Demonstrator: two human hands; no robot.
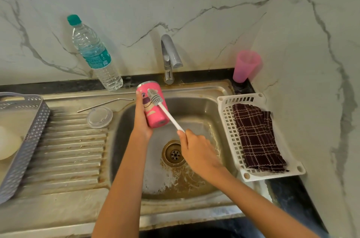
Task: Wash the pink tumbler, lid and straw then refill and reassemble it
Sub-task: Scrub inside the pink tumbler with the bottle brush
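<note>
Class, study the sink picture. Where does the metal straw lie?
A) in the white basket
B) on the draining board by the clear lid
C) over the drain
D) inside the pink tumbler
B: the straw lies flat on the draining board, just behind the clear lid, while the left hand holds the pink tumbler.

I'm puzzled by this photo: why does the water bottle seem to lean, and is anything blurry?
Head view: wide-angle distortion tilts the water bottle; the pink cup looks smeared; the brush head is slightly blurred; lighting is soft and even.
</note>
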